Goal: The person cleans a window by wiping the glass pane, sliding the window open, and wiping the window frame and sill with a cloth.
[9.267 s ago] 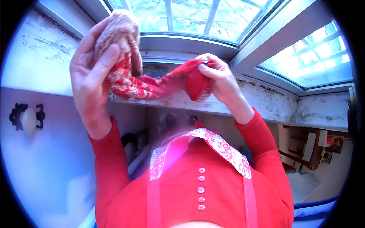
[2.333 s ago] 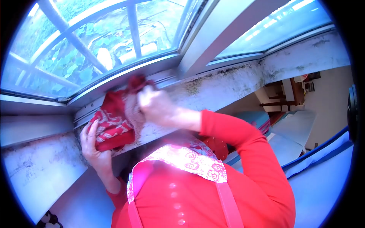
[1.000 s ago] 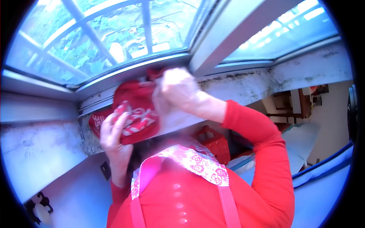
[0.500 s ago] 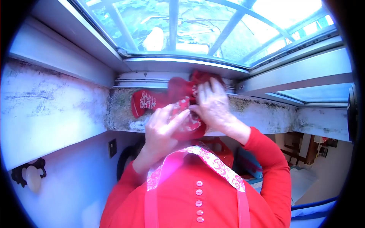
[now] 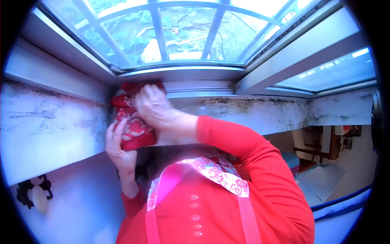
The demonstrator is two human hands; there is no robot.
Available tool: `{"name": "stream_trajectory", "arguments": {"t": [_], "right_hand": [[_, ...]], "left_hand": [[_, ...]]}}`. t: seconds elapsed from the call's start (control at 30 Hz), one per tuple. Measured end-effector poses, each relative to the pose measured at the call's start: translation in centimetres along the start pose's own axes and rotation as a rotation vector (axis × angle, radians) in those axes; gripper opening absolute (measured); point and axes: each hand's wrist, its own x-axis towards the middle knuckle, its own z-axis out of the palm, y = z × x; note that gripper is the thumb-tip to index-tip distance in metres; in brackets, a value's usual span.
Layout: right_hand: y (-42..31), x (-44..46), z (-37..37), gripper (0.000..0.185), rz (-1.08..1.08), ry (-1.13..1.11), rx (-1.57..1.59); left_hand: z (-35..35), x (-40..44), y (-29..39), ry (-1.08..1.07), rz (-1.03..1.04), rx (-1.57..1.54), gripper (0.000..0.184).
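A red cloth [image 5: 135,132] with a white pattern is bunched at the left end of the window sill [image 5: 191,109], against the corner and the window's bottom track. My right hand [image 5: 153,107] presses on its upper part, fingers curled into the fabric. Lower down, my left hand [image 5: 120,142] grips the cloth's near left side between thumb and fingers. Part of the cloth lies hidden under my right hand. Dark, mould-like stains [image 5: 231,102] mark the sill to the right.
Above the sill is a window with bars [image 5: 158,32] outside. A stained white side wall [image 5: 53,126] stands close on the left. A dark hook-like fixture [image 5: 34,193] is on the wall below. At the lower right are a wooden piece of furniture [image 5: 331,142] and pale sheets [image 5: 319,183].
Both hands and the cloth have moved left along the sill into the corner. The view has shifted, and the cloth is more bunched up.
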Motion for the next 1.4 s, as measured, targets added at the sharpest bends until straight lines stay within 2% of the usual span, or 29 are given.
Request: {"name": "stream_trajectory", "arguments": {"t": [0.07,0.13,0.2,0.27,0.3,0.4,0.47,0.53,0.63,0.73,0.77,0.87,1.0,1.03,1.13,1.27,1.4], "right_hand": [[2.4,-2.4,-1.5,0.038,-0.007,-0.12,-0.082],[4.9,-5.3,-3.8,0.038,0.019,-0.228,-0.025],[7.2,-7.5,-6.9,0.042,0.042,-0.175,-0.069],[7.7,-8.2,-8.3,0.049,0.043,-0.237,-0.209],[7.4,-8.0,-8.3,0.045,0.089,-0.29,-0.162],[6.4,-7.1,-4.9,0.036,-0.069,-0.081,-0.244],[4.9,-4.6,-3.9,0.025,-0.105,-0.082,-0.136],[3.9,-2.6,-2.7,0.038,-0.153,-0.074,-0.03],[3.0,-0.3,-1.5,0.037,-0.228,-0.129,0.01],[2.6,0.9,-0.8,0.031,-0.254,-0.042,0.155],[2.3,1.3,-0.4,0.037,-0.259,-0.024,0.259],[0.9,3.4,1.5,0.042,-0.309,0.035,0.312],[-1.5,5.5,1.7,0.035,-0.291,-0.151,0.142],[-1.6,5.5,2.2,0.028,-0.299,-0.064,0.096],[-1.2,5.8,2.6,0.024,-0.278,-0.034,0.247],[-1.0,6.2,2.6,0.021,-0.327,-0.129,0.147],[0.6,3.8,2.1,0.022,-0.215,-0.132,0.276]], "left_hand": [[1.5,0.2,1.9,-0.032,0.102,-0.023,0.051],[3.1,0.1,3.1,-0.102,0.185,-0.103,0.053],[4.4,0.0,4.3,-0.177,0.213,-0.198,0.045],[4.2,-0.2,4.8,-0.21,0.223,-0.158,0.046],[4.2,-0.4,4.4,-0.184,0.223,-0.147,0.048],[2.9,-1.1,3.1,-0.098,0.158,-0.124,0.051],[2.1,-1.4,2.5,-0.065,0.107,-0.104,0.054],[1.8,-1.9,1.6,-0.023,0.069,-0.074,0.055],[1.2,-2.0,1.0,0.001,0.026,-0.045,0.056],[0.7,-2.0,0.9,0.043,-0.007,-0.022,0.055],[0.4,-2.0,0.8,0.056,-0.012,-0.021,0.055],[-0.2,-1.7,0.1,0.105,-0.025,0.019,0.057],[-1.3,-1.5,-0.9,0.159,-0.085,0.016,0.057],[-1.3,-1.6,-1.1,0.165,-0.093,0.011,0.056],[-0.6,-2.1,-0.6,0.163,-0.111,0.027,0.055],[0.0,-2.2,-0.1,0.137,-0.076,0.068,0.056],[-0.1,-2.7,0.3,0.11,-0.069,0.029,0.059]]}}
